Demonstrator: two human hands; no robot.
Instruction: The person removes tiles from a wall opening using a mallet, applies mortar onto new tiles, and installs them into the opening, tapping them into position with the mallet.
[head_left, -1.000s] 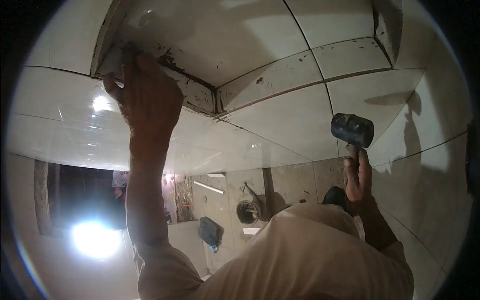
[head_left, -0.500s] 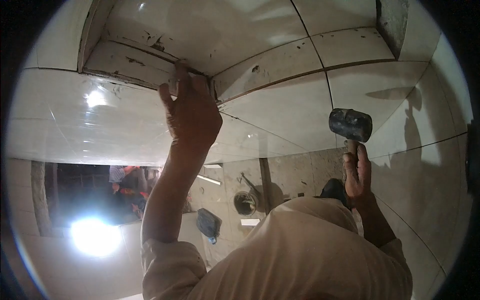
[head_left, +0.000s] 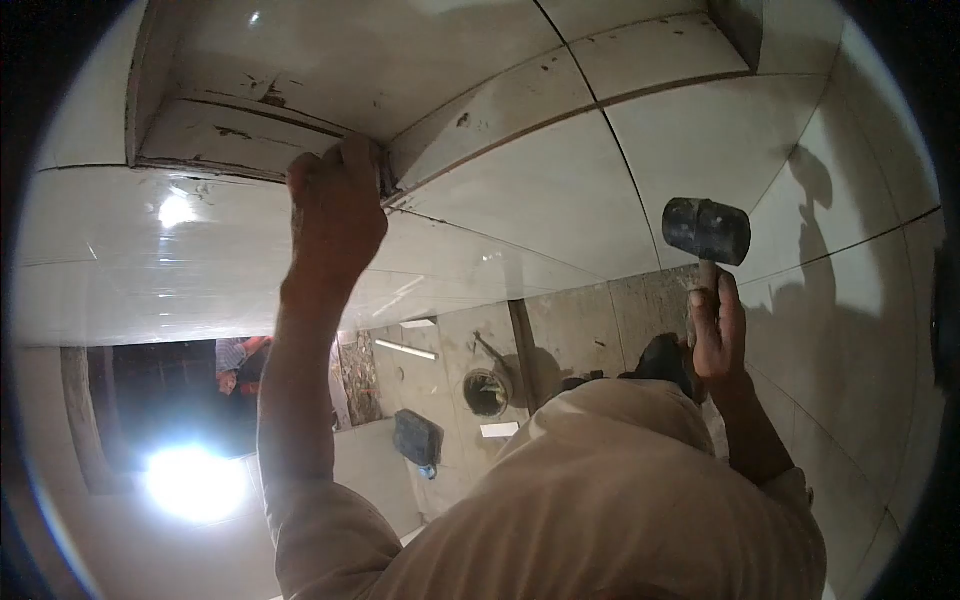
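Observation:
My right hand (head_left: 718, 325) is wrapped round the handle of a black rubber mallet (head_left: 706, 231), its head raised in front of the tiled wall. My left hand (head_left: 337, 215) reaches up to the inner corner of a tiled recess, its fingers curled in at the end of a narrow tile strip (head_left: 225, 137). Its fingertips are hidden, so I cannot see what lies between them. A second narrow tile strip (head_left: 490, 120) runs from that corner to the right. Dark smears mark both strips.
Below, a bucket (head_left: 487, 394), a dark container (head_left: 418, 440) and a white strip (head_left: 406, 350) are on the floor. A bright lamp (head_left: 195, 482) shines at lower left. Through an opening, part of another person's sleeve (head_left: 232, 356) shows. A tiled wall (head_left: 850, 340) stands close on the right.
My left hand's fingers have curled in at the corner, where they were more spread before. The view has shifted slightly, and the mallet stays raised in my right hand.

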